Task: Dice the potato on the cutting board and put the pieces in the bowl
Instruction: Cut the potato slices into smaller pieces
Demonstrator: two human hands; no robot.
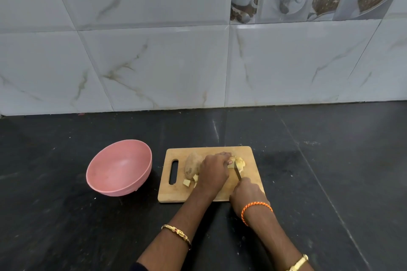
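A wooden cutting board (176,191) lies on the black counter. On it a brown-skinned potato half (192,166) lies at the left, with a few cut cubes (187,182) in front of it. My left hand (213,171) holds down a pale cut potato piece (240,162) with curled fingers. My right hand (247,191) grips the handle of a knife (237,172), whose blade stands in the cut piece beside my left fingertips. The pink bowl (119,167) stands left of the board and looks empty.
The black counter (330,171) spreads to both sides and in front of the board. A white marbled tile wall (198,61) rises behind it. I wear bangles on both wrists and an orange thread on the right one.
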